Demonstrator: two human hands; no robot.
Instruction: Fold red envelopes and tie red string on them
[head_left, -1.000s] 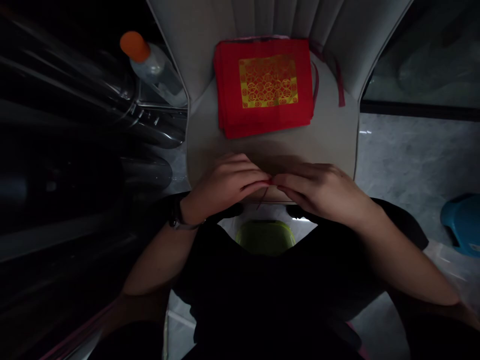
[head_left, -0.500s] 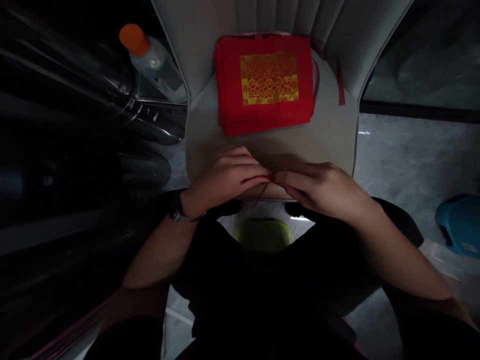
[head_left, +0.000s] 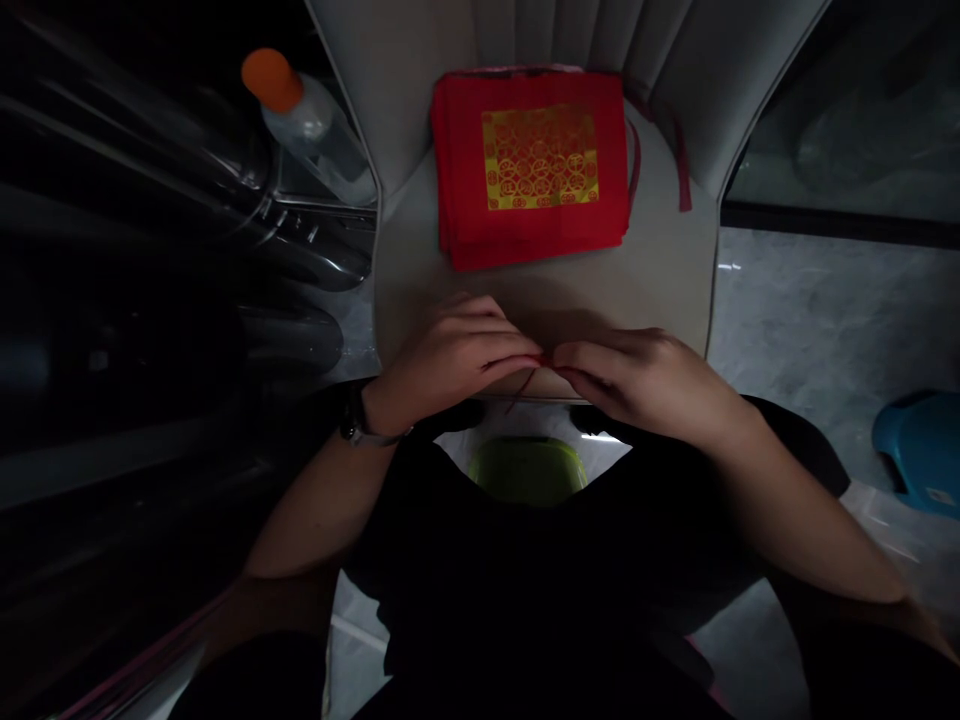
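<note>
Head view: a thin red cord (head_left: pixel 521 390) is pinched by left hand (head_left: pixel 461 355) and right hand (head_left: pixel 646 378) over the front edge of the chair seat (head_left: pixel 664 270), red packets (head_left: pixel 536 225) stacked behind.

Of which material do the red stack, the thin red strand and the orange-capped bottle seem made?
Red stack: perhaps paper or thin fabric, matte; its gold print gleams like foil. Strand: perhaps thread, being thin; finish unclear. Bottle: likely plastic, from its translucent, shiny body.
</note>
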